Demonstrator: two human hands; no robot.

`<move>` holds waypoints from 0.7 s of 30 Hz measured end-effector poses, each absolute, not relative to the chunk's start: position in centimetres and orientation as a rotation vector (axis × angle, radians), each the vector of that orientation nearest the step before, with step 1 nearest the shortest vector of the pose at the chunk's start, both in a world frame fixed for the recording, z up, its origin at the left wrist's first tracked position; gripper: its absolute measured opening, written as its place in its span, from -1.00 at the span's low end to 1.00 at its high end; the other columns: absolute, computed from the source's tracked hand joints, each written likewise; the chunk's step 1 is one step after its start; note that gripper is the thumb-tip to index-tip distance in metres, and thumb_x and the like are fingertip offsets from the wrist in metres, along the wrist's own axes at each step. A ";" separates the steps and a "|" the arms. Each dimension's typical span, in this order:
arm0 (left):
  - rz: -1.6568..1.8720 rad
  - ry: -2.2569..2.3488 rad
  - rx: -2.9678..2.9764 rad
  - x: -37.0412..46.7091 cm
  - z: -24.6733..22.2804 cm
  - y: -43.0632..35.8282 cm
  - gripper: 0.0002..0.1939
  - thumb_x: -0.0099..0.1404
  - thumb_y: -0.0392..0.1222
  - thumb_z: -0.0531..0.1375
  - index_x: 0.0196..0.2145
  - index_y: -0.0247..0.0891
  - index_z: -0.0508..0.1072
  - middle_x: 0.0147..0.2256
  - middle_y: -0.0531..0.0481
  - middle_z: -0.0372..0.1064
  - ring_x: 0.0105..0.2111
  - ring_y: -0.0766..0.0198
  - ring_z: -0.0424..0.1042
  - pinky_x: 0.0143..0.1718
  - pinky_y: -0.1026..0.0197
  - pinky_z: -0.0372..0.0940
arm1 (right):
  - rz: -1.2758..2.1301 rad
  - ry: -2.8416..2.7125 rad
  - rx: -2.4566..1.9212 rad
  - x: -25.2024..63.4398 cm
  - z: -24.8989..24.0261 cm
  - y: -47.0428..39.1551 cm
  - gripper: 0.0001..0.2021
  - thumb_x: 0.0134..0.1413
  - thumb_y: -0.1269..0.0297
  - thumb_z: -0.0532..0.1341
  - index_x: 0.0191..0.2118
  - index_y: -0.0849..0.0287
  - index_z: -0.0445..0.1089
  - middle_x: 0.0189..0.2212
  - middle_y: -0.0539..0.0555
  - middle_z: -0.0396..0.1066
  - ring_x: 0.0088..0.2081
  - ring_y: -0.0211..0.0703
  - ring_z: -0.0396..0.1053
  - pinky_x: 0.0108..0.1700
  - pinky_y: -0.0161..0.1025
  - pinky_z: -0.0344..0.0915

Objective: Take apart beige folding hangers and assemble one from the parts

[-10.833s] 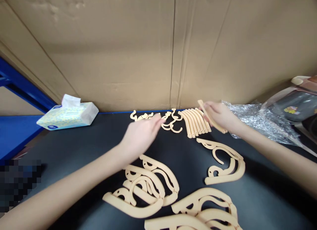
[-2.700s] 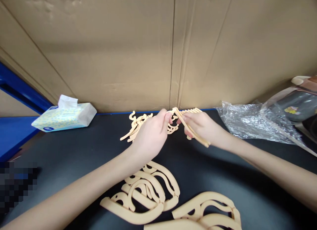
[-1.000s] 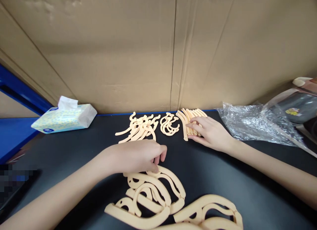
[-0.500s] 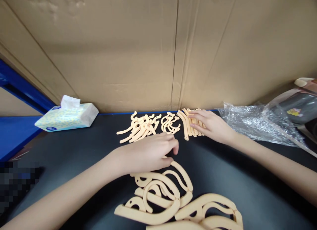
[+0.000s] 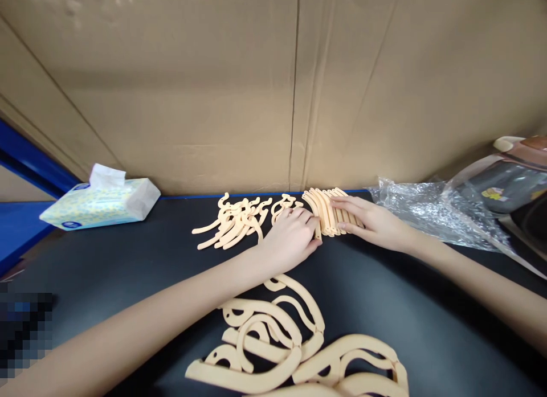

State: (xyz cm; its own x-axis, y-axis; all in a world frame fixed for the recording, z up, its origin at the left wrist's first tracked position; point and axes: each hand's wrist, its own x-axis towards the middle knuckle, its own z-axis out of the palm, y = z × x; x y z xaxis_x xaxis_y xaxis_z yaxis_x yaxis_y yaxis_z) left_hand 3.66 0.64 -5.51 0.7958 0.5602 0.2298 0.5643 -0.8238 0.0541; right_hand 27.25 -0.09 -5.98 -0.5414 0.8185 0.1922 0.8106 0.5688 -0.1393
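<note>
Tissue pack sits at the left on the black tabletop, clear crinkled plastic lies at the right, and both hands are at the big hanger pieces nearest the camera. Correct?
Not the hands: in the head view, the left hand and right hand are at the row of slim curved strips by the cardboard. The rest stands.

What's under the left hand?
Black tabletop shows around the left hand, with small hooks partly visible just beyond it. Its fingertips reach the left end of the row of curved strips. Whatever lies directly beneath the palm is covered.
</note>
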 end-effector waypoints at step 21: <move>-0.128 -1.140 -3.147 -1.9 2.5 -1.3 -0.58 0.36 -0.05 0.01 0.12 -0.23 0.23 0.09 -0.09 0.22 0.07 0.10 0.21 0.05 0.12 0.09 | 0.354 -2.563 -1.321 16.8 -3.2 -7.7 -0.54 0.00 -0.19 0.13 -0.35 0.19 0.33 -0.39 0.08 0.38 -0.33 -0.10 0.34 -0.31 -0.19 0.25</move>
